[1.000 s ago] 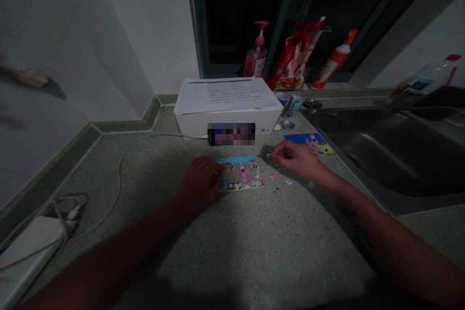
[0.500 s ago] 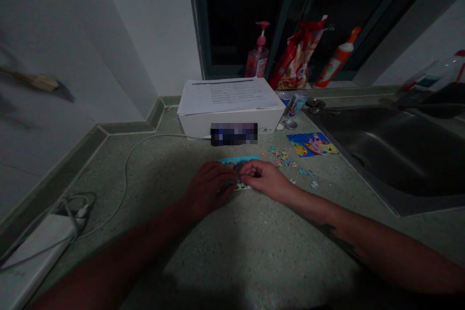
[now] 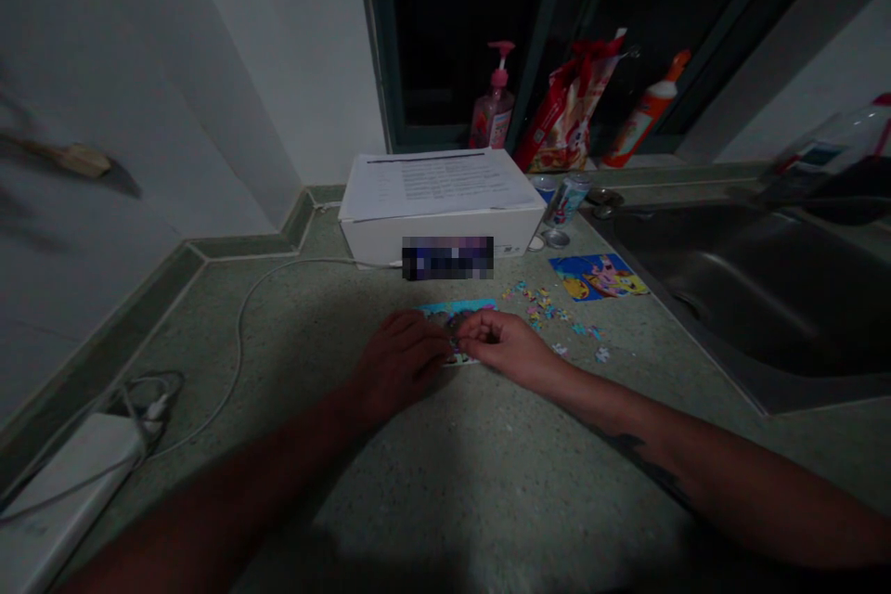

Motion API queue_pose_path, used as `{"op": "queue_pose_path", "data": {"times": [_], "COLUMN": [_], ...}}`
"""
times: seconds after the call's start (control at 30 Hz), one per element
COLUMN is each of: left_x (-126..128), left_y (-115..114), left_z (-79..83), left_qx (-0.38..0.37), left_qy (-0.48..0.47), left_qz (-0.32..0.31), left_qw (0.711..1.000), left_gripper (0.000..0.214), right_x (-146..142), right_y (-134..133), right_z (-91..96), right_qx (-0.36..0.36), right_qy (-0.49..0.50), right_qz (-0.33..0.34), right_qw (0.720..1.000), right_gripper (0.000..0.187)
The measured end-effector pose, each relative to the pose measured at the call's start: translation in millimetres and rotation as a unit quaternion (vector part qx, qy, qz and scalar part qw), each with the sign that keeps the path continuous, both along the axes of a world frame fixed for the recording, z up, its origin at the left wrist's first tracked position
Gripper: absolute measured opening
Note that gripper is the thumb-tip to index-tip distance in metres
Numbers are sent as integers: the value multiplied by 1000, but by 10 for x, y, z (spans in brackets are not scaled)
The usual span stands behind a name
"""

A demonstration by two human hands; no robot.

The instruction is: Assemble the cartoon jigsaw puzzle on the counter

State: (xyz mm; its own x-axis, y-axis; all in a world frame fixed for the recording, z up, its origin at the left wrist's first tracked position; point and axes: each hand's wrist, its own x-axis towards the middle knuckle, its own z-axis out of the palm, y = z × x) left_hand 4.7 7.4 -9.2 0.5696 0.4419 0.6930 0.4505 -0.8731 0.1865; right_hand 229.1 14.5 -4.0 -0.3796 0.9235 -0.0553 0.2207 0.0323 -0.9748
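A small blue-edged jigsaw puzzle board (image 3: pixel 460 305) lies on the speckled green counter (image 3: pixel 487 464), mostly hidden under my hands. My left hand (image 3: pixel 395 360) rests on its left part with the fingers curled down. My right hand (image 3: pixel 502 345) meets it over the board, fingertips pinched together on something too small to make out. Several loose puzzle pieces (image 3: pixel 549 308) lie scattered just right of the board.
A white box (image 3: pixel 445 227) topped with a printed sheet stands behind the board. A cartoon picture card (image 3: pixel 599 276) lies by the steel sink (image 3: pixel 766 297). A pink pump bottle (image 3: pixel 493 102), red bag (image 3: pixel 567 107) and orange-capped bottle (image 3: pixel 644 116) stand on the sill. A white cable (image 3: pixel 240 325) runs left to a power strip (image 3: pixel 62 473).
My right hand left the loose pieces at the right and came left over the board, beside my left hand. In the last half second both hands barely moved.
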Motion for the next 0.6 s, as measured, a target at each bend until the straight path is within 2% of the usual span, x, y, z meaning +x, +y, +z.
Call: {"op": "queue_pose_path", "data": {"times": [0.1,0.2,0.27,0.37,0.47,0.6], "left_x": [4,-7,-27,-59,-65,-35], "left_y": [-2,26,67,138,189,218], "left_z": [-10,-39,-60,-78,-80,-84], "left_qx": [3,-9,-29,-77,-112,-121], "left_qy": [3,0,-3,9,22,39], "left_qz": [11,46,83,143,178,181], "left_qw": [1000,999,996,987,977,975], "left_gripper": [9,10,11,7,4,6], "right_x": [13,96,195,346,415,379], "right_y": [-8,-16,-14,7,35,53], "right_z": [-18,16,74,154,154,55], "right_qx": [24,105,200,320,378,423], "right_qy": [-16,-74,-156,-265,-314,-334], "right_qz": [-1,-16,-20,-7,20,58], "right_qw": [1000,992,967,909,871,841], "right_gripper": [11,12,12,16,20,23]}}
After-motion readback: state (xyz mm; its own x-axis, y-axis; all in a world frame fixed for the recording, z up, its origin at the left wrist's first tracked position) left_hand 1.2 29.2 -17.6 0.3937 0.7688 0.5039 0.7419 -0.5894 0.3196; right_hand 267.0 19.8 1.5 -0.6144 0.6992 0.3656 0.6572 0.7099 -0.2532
